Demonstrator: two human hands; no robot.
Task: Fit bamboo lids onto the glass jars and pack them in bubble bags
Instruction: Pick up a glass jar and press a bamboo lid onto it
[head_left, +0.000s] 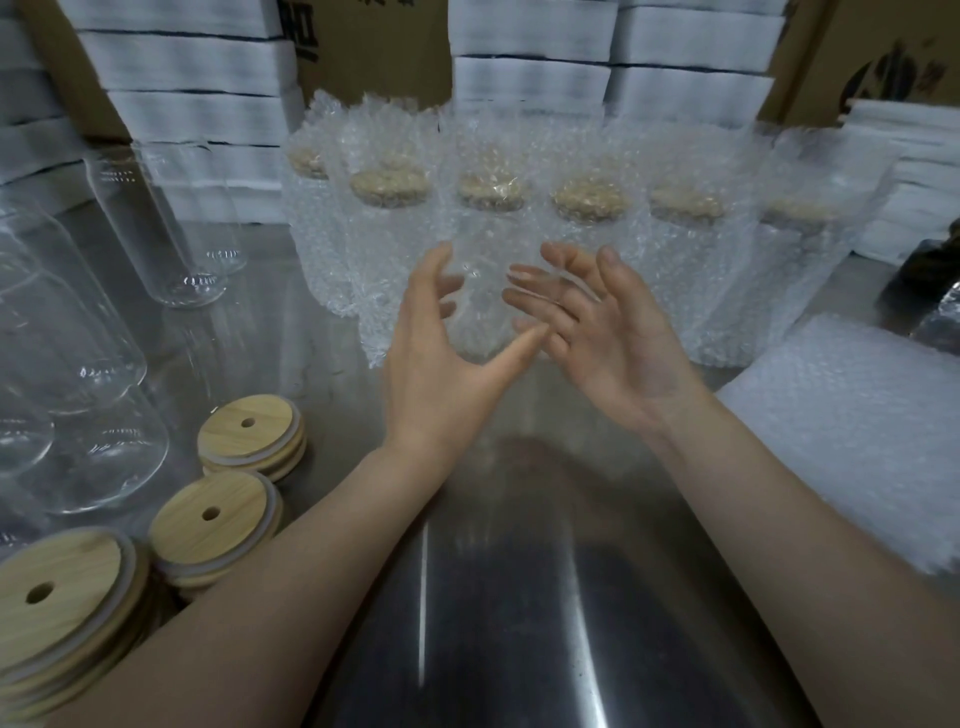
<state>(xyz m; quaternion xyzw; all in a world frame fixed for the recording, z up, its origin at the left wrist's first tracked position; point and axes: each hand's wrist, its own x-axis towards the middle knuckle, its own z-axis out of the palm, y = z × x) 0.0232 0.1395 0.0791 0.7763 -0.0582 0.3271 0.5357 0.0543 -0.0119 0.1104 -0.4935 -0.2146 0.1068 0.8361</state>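
While the left hand (436, 353) and the right hand (613, 338) hover close together above the steel table (498, 613), both are spread with loose fingers and hold nothing. Just behind them a row of bubble bags (395, 270) stands upright, each with a lidded jar (587, 200) inside. Bare glass jars (67, 338) stand at the left, stacks of bamboo lids (213, 519) lie beside the left forearm (311, 571), and flat bubble bags (857, 441) lie at the right.
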